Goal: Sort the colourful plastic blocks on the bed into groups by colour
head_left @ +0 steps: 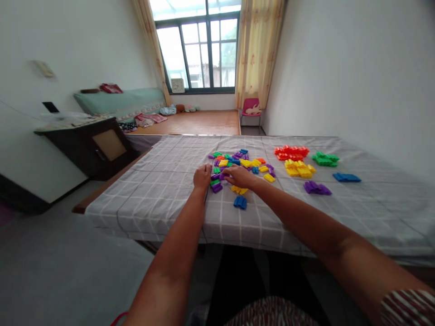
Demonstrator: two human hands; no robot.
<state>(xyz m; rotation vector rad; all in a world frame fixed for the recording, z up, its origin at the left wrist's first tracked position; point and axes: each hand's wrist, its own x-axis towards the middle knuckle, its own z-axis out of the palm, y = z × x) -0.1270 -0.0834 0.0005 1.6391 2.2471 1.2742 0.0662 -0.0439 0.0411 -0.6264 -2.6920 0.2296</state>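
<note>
A mixed pile of small ridged plastic blocks in purple, green, yellow, blue and orange lies on the cloth-covered table. My right hand (238, 176) reaches in from the right, its thumb and fingers closed on a purple block (223, 177). At the pile's left edge, my left hand (202, 176) rests with curled fingers; anything inside them is hidden. Close by are a green block (215, 182) and another purple block (217, 188). Nearer to me, below the right hand, sit yellow blocks (239, 190) and a blue group (240, 202).
On the right, blocks stand grouped by colour: red (291, 153), yellow (299, 169), green (325, 159), purple (317, 188) and blue (346, 177). The checked grey tablecloth (152, 194) hangs over the front edge. Beyond are a low bed (207, 122) and a pink chair (250, 105).
</note>
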